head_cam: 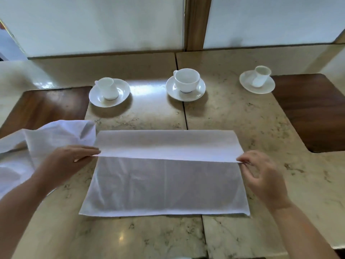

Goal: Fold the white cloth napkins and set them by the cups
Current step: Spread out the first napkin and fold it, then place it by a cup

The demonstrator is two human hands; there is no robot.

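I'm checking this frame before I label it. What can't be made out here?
- Head view: the loose napkins at left run past the frame edge and under the left hand, so their count is unclear.
- The underside of the folded flap on the spread napkin is hidden by the flap itself.
- The right hand fingertips are motion-blurred; the exact pinch is unclear.
- The markings at the cup base are too small to read.

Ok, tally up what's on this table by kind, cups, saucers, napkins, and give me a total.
Cups: 3, left, middle, right
Saucers: 3, left, middle, right
White napkins: 2, one being folded, one crumpled at the left
Total: 8
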